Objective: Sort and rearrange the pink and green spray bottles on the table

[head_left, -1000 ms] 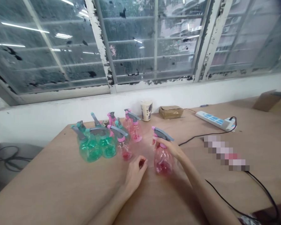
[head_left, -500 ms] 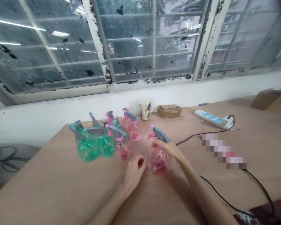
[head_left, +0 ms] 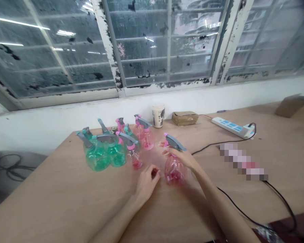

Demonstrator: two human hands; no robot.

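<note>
A pink see-through spray bottle [head_left: 174, 172] with a grey and pink trigger head stands upright on the table, right of centre. My right hand [head_left: 176, 155] is wrapped round its neck, just under the head. To the left of that bottle, my left hand [head_left: 149, 180] rests by the tabletop, its fingers curled and thumb against them; nothing shows in the loop they make. Nearest beyond it is a smaller pink spray bottle [head_left: 135, 160]. Several more stand close together to the left and behind, among them a green spray bottle [head_left: 97, 159] and a pink spray bottle [head_left: 147, 139].
At the back by the wall are a paper cup [head_left: 158, 116] and a brown cardboard box [head_left: 185, 118]. A white power strip [head_left: 230, 126] lies to the right, its black cord [head_left: 212, 144] crossing the table. A blurred-out object [head_left: 243, 162] and a carton [head_left: 294, 106] are further right.
The view has shifted slightly. My right hand still grips the pink spray bottle, and its fingers look a little more spread. The left hand stays curled beside it.
</note>
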